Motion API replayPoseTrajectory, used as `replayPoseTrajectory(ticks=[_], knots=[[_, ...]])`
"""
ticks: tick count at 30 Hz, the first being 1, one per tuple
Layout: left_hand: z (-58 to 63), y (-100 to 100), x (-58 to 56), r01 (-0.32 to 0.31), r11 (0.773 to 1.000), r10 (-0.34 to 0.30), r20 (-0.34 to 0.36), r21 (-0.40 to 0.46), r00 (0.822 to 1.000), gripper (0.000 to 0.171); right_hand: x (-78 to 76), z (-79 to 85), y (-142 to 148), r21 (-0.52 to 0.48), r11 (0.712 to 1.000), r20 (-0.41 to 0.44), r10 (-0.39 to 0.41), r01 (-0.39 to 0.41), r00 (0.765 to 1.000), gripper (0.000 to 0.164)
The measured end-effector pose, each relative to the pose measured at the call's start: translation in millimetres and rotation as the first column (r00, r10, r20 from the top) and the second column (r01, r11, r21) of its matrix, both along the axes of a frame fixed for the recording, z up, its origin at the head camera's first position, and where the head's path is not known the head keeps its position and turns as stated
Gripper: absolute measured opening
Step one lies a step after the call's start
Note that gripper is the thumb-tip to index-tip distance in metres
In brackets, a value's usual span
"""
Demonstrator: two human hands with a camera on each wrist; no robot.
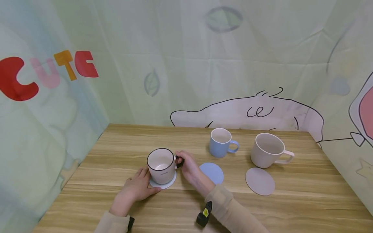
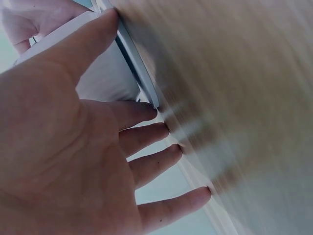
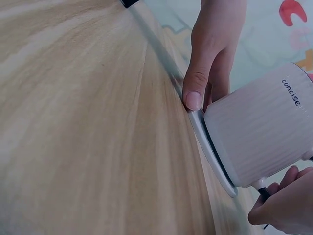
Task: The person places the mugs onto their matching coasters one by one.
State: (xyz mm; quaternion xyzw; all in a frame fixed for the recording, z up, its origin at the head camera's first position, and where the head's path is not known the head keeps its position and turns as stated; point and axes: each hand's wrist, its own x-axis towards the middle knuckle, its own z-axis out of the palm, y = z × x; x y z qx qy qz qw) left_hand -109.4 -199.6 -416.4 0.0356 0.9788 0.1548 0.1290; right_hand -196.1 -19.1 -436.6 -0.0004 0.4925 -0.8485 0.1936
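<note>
A white mug (image 1: 161, 165) with a black rim and black handle stands on a pale round coaster (image 1: 170, 183) at the table's front left. My right hand (image 1: 183, 160) pinches the mug's handle from the right. My left hand (image 1: 141, 183) lies flat on the table beside the coaster, fingers straight, thumb tip against the coaster's rim. In the right wrist view the left thumb (image 3: 195, 95) presses the coaster (image 3: 208, 147) edge under the ribbed mug (image 3: 259, 132). In the left wrist view straight fingers (image 2: 146, 139) reach the coaster (image 2: 139, 73).
A blue mug (image 1: 220, 142) stands behind a blue coaster (image 1: 212, 172) at the middle. A beige mug (image 1: 268, 150) stands behind a grey-pink coaster (image 1: 260, 181) to the right. The wooden table (image 1: 306, 207) is walled by printed cloth on three sides.
</note>
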Motion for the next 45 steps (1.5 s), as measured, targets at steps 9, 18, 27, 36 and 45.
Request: replayPoseTrajectory(ticks=[9, 18, 27, 36, 45], knots=[[0.4, 0.6, 0.4, 0.004, 1.000, -0.004, -0.010, -0.002, 1.000, 0.093, 0.7, -2.6, 0.4, 0.000, 1.000, 0.014, -0.025, 0.025, 1.000, 0.039], [0.6, 0.7, 0.6, 0.000, 1.000, 0.000, 0.002, 0.002, 1.000, 0.094, 1.7, -5.6, -1.1, 0.010, 0.999, -0.009, -0.034, 0.035, 0.999, 0.040], [4.3, 2.4, 1.3, -0.001, 1.000, 0.001, 0.010, 0.008, 1.000, 0.093, 3.5, -5.1, -0.3, 0.025, 0.999, -0.025, -0.022, 0.023, 0.999, 0.040], [5.5, 1.5, 2.0, 0.000, 1.000, 0.000, -0.003, 0.006, 1.000, 0.094, 1.8, -3.7, 2.1, 0.106, 0.993, -0.067, 0.050, -0.043, 0.996, 0.035], [3.5, 0.6, 1.7, 0.004, 1.000, -0.004, -0.011, 0.016, 1.000, 0.095, -2.8, -4.6, 9.3, 0.214, 0.971, -0.108, 0.134, -0.108, 0.985, 0.028]])
